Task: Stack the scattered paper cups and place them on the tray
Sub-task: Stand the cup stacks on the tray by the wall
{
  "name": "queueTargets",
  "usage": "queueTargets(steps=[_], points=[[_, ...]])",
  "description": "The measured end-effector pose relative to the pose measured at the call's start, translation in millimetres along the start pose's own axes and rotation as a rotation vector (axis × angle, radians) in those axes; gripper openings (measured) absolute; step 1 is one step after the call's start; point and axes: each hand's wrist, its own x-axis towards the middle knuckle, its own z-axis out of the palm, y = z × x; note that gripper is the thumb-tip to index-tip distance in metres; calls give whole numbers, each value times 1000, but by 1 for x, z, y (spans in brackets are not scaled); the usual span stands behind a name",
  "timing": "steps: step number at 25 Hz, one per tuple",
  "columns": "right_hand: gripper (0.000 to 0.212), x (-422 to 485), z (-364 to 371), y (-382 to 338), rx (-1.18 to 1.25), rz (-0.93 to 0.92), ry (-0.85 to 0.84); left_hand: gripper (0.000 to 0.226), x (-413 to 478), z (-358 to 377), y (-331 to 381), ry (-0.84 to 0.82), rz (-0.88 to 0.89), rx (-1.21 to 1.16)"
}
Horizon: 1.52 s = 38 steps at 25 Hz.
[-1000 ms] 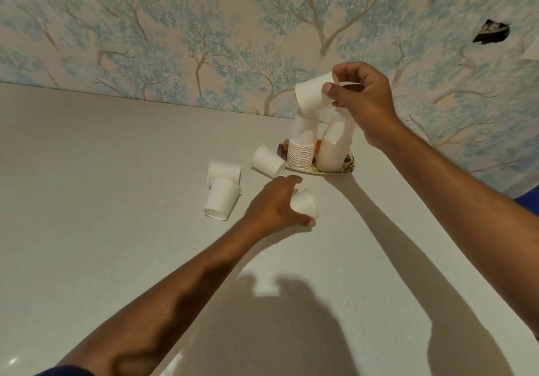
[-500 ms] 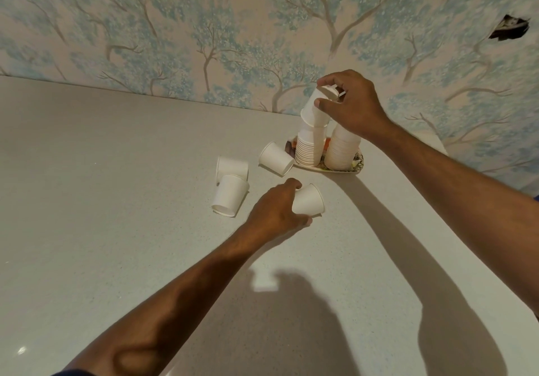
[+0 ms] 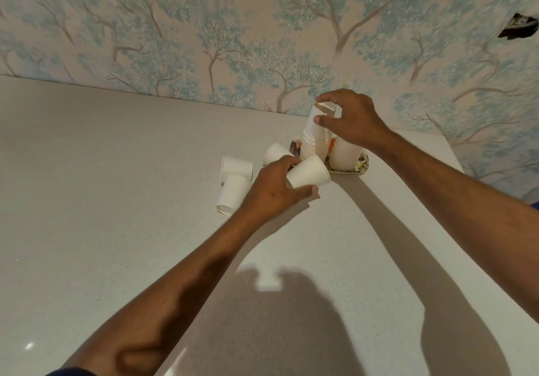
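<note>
Two stacks of upside-down white paper cups stand on a small patterned tray (image 3: 363, 165) near the wall. My right hand (image 3: 348, 119) grips the top cup of the taller left stack (image 3: 313, 139) from above. The shorter right stack (image 3: 345, 157) stands beside it, partly behind my wrist. My left hand (image 3: 274, 189) holds a single white cup (image 3: 309, 171) lifted off the counter, its rim pointing right toward the tray. Three loose cups lie on their sides to the left: one (image 3: 237, 165), another (image 3: 232, 193) below it, and a third (image 3: 275, 152) partly hidden behind my left hand.
The pale speckled counter (image 3: 116, 200) ends at a wall with blue tree wallpaper (image 3: 204, 40). The counter's right edge (image 3: 455, 154) runs close behind the tray. Shadows of my arms fall across the near counter.
My right hand has pushed its cup down onto the taller stack. My left hand has lifted its cup off the counter and carried it toward the tray.
</note>
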Motion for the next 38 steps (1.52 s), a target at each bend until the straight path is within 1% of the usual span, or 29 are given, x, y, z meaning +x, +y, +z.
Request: queueTargets(steps=[3, 5, 6, 8, 10, 12, 13, 16, 19, 22, 25, 27, 29, 32, 34, 38], points=[[45, -6, -6, -6, 176, 23, 78, 62, 12, -15, 13, 138, 20, -95], [40, -11, -11, -17, 299, 46, 138, 60, 22, -24, 24, 226, 33, -139], [36, -13, -15, -23, 367, 46, 141, 60, 27, -27, 28, 262, 39, -154], [30, -17, -24, -34, 511, 24, 80, 58, 35, -31, 37, 307, 59, -174], [32, -22, -34, -42, 571, -30, -42, 53, 42, -34, 44, 320, 98, -185], [38, -24, -40, -42, 531, -122, -121, 57, 50, -38, 48, 313, 107, -215], [40, -24, -42, -42, 500, -155, -133, 59, 55, -41, 48, 299, 85, -243], [46, -23, -47, -41, 310, -195, -83, 61, 67, -49, 48, 274, 9, -293], [54, -19, -52, -40, 136, -240, -51, 60, 78, -55, 52, 318, 18, -304], [64, -12, -52, -40, 107, -250, 6, 63, 92, -60, 63, 372, 61, -313], [74, -5, -49, -36, 187, -168, 41, 62, 109, -63, 74, 390, 105, -275], [72, -1, -48, -30, 261, -118, 76, 56, 120, -60, 78, 388, 132, -273], [62, 3, -46, -22, 327, -64, 115, 46, 130, -54, 79, 370, 169, -245], [51, 5, -42, -11, 339, 9, 126, 39, 141, -42, 76, 334, 190, -190], [49, 5, -38, -5, 308, 33, 114, 39, 146, -35, 73, 308, 182, -166], [46, 1, -31, 0, 137, 40, 83, 45, 149, -27, 64, 248, 137, -156]])
